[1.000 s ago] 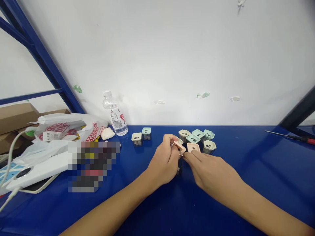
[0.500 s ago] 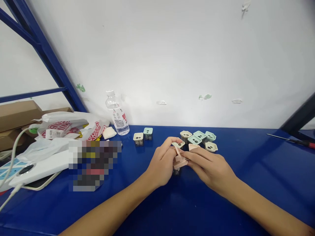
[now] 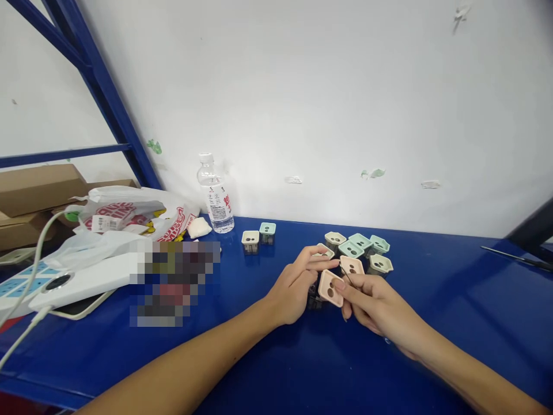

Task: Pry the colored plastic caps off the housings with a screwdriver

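A pink two-hole pencil sharpener (image 3: pixel 331 289) is held between my hands, its top tilted toward me and its dark see-through container facing left. My left hand (image 3: pixel 290 288) curls round the container side, with the index finger stretched out above. My right hand (image 3: pixel 375 300) pinches the pink top, thumb on its face by the holes. A thin dark tool, its kind unclear, shows by the right fingers. Just behind stand a second pink sharpener (image 3: pixel 352 266), mint sharpeners (image 3: pixel 351 249) and cream sharpeners (image 3: pixel 381 264); my left fingers partly cover one cream one.
A cream sharpener (image 3: pixel 250 238) and a mint one (image 3: pixel 267 229) stand apart at centre left. Behind them is a water bottle (image 3: pixel 218 199). Plastic bags (image 3: pixel 129 216), a white power bank-like device (image 3: pixel 86 285) and cables crowd the left. A screwdriver (image 3: pixel 514 257) lies far right.
The pink sharpener has turned so that its two-hole top faces me. My right hand has shifted its grip, with the thumb now on the top. The view has moved slightly.
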Action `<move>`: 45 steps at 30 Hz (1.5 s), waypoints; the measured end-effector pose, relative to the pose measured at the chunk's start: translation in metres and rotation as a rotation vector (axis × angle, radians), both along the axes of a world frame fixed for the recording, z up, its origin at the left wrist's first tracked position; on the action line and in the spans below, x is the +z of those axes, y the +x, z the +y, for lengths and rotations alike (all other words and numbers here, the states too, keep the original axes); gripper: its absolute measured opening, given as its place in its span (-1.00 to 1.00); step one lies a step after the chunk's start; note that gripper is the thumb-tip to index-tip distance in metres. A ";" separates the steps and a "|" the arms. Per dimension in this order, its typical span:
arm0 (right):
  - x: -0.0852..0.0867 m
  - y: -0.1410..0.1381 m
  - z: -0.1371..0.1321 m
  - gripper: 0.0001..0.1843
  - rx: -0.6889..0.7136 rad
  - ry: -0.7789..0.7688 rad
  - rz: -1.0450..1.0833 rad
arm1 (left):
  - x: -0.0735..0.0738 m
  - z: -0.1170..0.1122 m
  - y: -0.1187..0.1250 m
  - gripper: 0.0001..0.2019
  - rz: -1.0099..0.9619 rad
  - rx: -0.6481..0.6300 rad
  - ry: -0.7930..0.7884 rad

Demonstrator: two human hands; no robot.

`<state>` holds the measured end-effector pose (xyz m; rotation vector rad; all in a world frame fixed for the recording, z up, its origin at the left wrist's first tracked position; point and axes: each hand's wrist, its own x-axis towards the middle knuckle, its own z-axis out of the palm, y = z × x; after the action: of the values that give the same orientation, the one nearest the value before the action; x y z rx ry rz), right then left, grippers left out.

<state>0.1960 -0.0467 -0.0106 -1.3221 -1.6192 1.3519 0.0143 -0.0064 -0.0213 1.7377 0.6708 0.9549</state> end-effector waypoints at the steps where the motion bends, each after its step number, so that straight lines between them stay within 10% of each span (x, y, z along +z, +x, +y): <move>1: -0.001 -0.001 0.001 -0.38 -0.007 -0.032 0.000 | 0.000 -0.001 0.001 -0.61 -0.011 -0.013 -0.020; 15: -0.009 -0.003 0.004 -0.31 -0.098 0.075 -0.134 | 0.000 -0.004 0.002 -0.49 0.042 0.035 0.162; 23: -0.028 0.001 -0.005 -0.69 -0.017 1.110 -0.667 | 0.034 0.055 -0.058 -0.69 0.735 0.752 0.577; 27: -0.035 0.004 0.006 -0.67 -0.149 1.243 -0.918 | 0.026 0.075 -0.083 -0.39 0.905 0.637 0.560; 34: -0.027 0.016 0.013 -0.69 -0.320 1.230 -1.063 | 0.020 0.067 -0.067 -0.66 1.029 0.489 0.714; 45: -0.022 -0.003 -0.012 -0.42 -0.082 1.218 -0.889 | 0.037 0.019 -0.037 -0.60 0.770 0.138 0.579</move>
<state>0.1933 -0.0590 -0.0328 -1.1246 -2.2594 -0.4839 -0.0226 0.0121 0.0152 2.6462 1.0800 0.5671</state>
